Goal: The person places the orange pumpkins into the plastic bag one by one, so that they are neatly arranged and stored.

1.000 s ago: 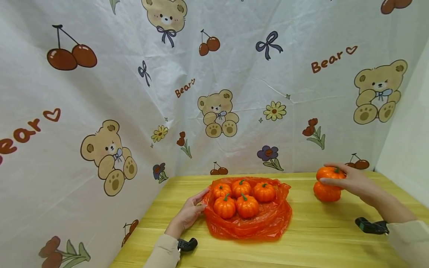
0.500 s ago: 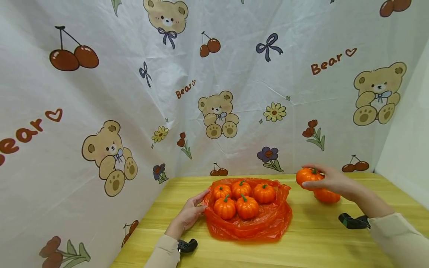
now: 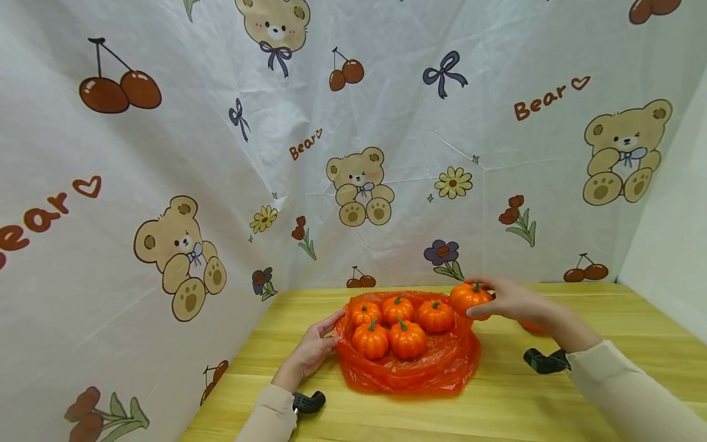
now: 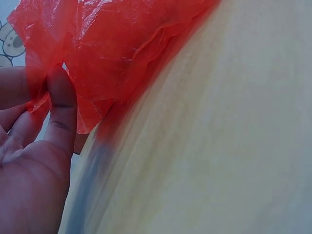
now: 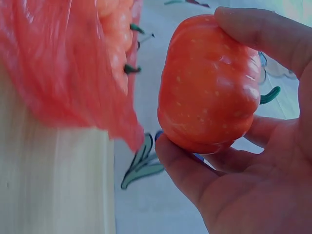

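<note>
An orange toy pumpkin [image 3: 469, 299] with a green stem is held in my right hand [image 3: 513, 301], thumb on one side and fingers on the other, by the right rim of a red plastic bag [image 3: 409, 377]. In the right wrist view the pumpkin [image 5: 209, 87] is off the table, a little apart from the bag [image 5: 63, 68]. Several more pumpkins [image 3: 407, 339] sit inside the open bag. My left hand [image 3: 313, 350] pinches the bag's left edge; the left wrist view has the film [image 4: 112, 58] between thumb and fingers.
Another pumpkin [image 3: 533, 327] stands on the wooden table [image 3: 386, 423] to the right, mostly hidden behind my right wrist. A white cloth [image 3: 397, 258] printed with bears hangs behind the table. Black wrist devices [image 3: 544, 361] sit below both hands.
My right hand has lifted the pumpkin from above the other one on the right and carried it left to the bag's rim. The left hand and the bag have stayed put.
</note>
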A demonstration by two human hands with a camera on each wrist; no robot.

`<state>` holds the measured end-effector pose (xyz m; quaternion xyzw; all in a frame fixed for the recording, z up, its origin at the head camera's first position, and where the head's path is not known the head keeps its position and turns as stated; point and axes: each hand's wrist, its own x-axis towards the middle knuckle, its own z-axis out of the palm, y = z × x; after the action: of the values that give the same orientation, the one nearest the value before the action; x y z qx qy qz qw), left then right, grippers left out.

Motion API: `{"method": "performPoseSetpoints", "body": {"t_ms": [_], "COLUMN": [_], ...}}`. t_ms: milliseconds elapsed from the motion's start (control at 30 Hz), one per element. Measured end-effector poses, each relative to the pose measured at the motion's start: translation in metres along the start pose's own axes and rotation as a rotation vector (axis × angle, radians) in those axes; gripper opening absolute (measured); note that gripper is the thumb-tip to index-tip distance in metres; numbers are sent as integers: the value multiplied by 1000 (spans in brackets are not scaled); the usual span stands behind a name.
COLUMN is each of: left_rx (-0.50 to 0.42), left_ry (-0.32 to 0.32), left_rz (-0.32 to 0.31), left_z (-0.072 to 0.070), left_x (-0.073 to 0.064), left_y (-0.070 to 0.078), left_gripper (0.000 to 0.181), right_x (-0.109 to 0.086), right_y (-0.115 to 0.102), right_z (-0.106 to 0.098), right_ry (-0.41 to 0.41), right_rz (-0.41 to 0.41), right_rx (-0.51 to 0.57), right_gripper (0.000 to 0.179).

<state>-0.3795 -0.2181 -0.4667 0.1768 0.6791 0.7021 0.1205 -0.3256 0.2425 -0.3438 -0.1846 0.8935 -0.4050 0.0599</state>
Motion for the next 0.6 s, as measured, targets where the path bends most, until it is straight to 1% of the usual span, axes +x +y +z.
{"method": "performPoseSetpoints", "body": {"t_ms": [167, 267, 467, 600], "left_rx": [0, -2, 9, 5], "left_ry": [3, 0, -10, 3], "left_rz": [1, 6, 23, 12], "left_z": [0, 1, 0, 0], "left_x": [0, 1, 0, -1], "left_y": [1, 1, 0, 0], "left_gripper": [74, 74, 75, 75], "right_x": [11, 19, 29, 32], "right_y": [-8, -7, -4, -7], "right_z": [15, 23, 36, 43], "right_ry": [-19, -23, -54, -83], "right_rz": [24, 14, -30, -36], "right_rx": [31, 21, -6, -18], "right_gripper": [86, 87, 82, 79]}}
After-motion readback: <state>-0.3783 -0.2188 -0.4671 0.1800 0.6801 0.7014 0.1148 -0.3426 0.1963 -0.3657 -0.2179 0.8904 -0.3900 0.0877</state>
